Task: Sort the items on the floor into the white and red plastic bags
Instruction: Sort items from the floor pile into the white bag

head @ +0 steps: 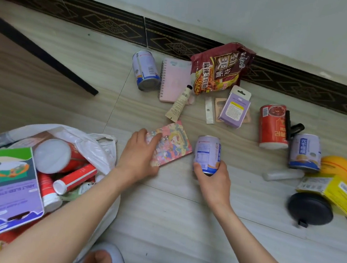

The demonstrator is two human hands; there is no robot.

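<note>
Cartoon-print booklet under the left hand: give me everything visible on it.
The flat rectangular booklet with a pink cartoon-print cover looks like glossy card or paper. It lies flat on the pale wood-look floor, turned diagonally, closed. The left hand grips its near-left end, thumb on top of the cover and fingers at the edge. Its far corner nearly meets the cream squeeze tube; contact is unclear. The lilac drink can held in the right hand stands just right of it, apart.
</note>
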